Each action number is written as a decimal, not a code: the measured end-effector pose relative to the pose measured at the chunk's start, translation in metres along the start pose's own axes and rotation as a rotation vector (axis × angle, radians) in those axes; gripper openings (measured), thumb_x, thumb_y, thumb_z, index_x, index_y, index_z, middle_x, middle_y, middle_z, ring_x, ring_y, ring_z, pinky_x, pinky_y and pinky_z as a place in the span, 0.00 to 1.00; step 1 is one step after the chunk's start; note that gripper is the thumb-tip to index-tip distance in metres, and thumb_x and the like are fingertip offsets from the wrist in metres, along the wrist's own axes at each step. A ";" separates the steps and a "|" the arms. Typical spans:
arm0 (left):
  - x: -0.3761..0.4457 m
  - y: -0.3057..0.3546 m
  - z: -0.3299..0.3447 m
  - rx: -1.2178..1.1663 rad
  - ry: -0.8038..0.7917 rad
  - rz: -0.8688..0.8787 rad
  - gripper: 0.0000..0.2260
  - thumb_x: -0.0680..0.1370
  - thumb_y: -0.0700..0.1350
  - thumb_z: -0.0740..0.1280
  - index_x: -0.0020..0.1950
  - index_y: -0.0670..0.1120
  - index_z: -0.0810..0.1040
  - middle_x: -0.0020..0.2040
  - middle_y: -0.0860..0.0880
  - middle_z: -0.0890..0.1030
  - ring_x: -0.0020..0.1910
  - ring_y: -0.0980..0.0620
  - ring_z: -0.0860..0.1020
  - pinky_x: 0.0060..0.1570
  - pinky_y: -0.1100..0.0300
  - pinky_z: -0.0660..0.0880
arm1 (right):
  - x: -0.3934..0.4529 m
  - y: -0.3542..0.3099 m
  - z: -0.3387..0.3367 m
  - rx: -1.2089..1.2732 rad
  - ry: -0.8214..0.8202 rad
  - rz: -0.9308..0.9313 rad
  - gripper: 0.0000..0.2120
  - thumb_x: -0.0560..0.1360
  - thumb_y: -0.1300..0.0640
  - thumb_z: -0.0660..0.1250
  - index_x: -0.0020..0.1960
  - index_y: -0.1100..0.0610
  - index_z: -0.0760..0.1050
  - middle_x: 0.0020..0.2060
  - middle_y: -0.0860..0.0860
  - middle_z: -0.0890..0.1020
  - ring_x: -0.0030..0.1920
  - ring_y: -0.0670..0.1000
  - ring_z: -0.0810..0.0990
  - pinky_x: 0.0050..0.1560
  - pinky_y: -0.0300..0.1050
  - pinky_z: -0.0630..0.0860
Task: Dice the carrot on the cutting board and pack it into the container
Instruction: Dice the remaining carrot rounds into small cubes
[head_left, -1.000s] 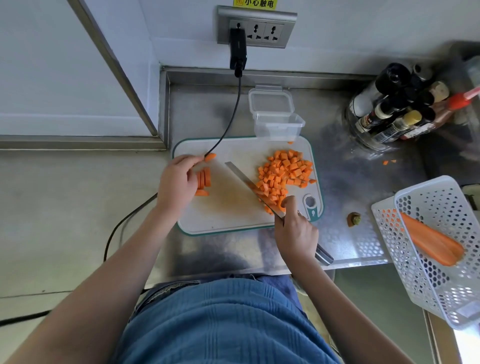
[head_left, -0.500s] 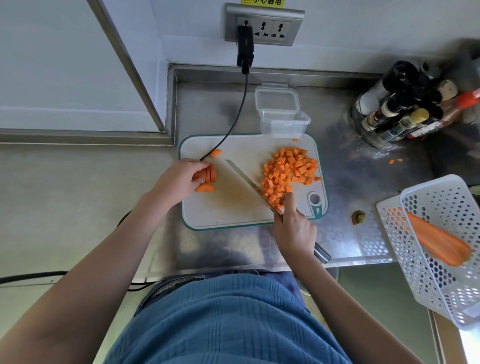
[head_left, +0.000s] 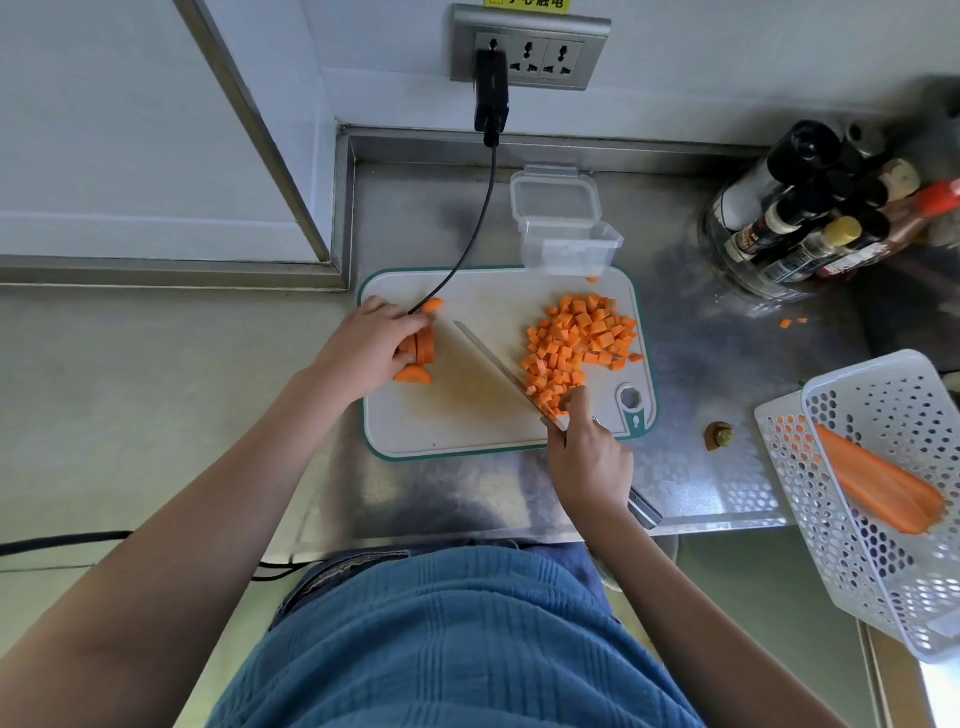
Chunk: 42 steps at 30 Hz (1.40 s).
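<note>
Since a second ago your left hand (head_left: 366, 347) has gathered the carrot slices (head_left: 423, 345) into an upright stack at the board's 9 o'clock edge, and your fingers (head_left: 400, 319) now curl over them, holding them in place. One half-round slice (head_left: 413, 375) lies flat just below the stack, and another piece (head_left: 434, 305) sits at the hand's 1 o'clock, beside the black cable (head_left: 470, 244).

Your right hand (head_left: 589, 457) grips the knife (head_left: 498, 371) at the handle, fingers wrapped tight. Its blade lies across the board (head_left: 457, 415), tip pointing to 10 o'clock, with the edge touching the near side of the dice pile (head_left: 579, 345). That pile covers the board's 2 o'clock area.

At the board's 12 o'clock edge stands the clear container (head_left: 569, 249), with its lid (head_left: 556, 197) lying open behind it.

On the table (head_left: 691, 483), a carrot top (head_left: 719, 435) lies at 3 o'clock of the board, and a few orange bits (head_left: 792, 322) rest farther out. At the far right a white basket (head_left: 883, 493) holds a whole carrot (head_left: 878, 480). Bottles (head_left: 810, 208) cluster at 2 o'clock.
</note>
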<state>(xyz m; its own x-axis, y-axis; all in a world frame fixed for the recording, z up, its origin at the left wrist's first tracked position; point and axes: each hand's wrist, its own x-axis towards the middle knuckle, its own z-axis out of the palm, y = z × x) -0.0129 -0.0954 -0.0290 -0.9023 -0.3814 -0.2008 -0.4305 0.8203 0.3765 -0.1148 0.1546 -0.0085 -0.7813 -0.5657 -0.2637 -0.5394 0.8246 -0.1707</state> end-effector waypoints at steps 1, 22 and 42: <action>0.001 0.000 -0.001 0.021 -0.027 0.001 0.22 0.75 0.43 0.69 0.68 0.48 0.72 0.57 0.44 0.76 0.59 0.42 0.68 0.57 0.50 0.67 | 0.000 0.000 0.000 0.003 -0.002 0.000 0.11 0.80 0.58 0.57 0.61 0.57 0.63 0.37 0.54 0.81 0.33 0.58 0.75 0.32 0.45 0.63; 0.013 0.003 -0.010 0.214 -0.120 0.206 0.12 0.78 0.46 0.64 0.60 0.48 0.75 0.52 0.46 0.75 0.57 0.45 0.67 0.59 0.53 0.62 | 0.001 -0.009 0.003 0.062 -0.024 -0.017 0.07 0.81 0.56 0.57 0.58 0.55 0.62 0.34 0.52 0.79 0.33 0.58 0.75 0.31 0.45 0.63; 0.004 0.017 0.009 0.055 0.056 0.234 0.10 0.75 0.41 0.68 0.56 0.46 0.75 0.51 0.45 0.78 0.54 0.45 0.69 0.52 0.50 0.70 | -0.004 -0.035 0.005 0.489 -0.208 0.027 0.08 0.81 0.60 0.54 0.60 0.56 0.61 0.41 0.56 0.78 0.38 0.56 0.75 0.36 0.49 0.70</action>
<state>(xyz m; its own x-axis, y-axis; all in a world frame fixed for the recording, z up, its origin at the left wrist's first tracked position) -0.0231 -0.0791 -0.0317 -0.9777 -0.2002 -0.0630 -0.2094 0.9104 0.3567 -0.0917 0.1281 -0.0063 -0.6873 -0.5717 -0.4481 -0.2721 0.7746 -0.5709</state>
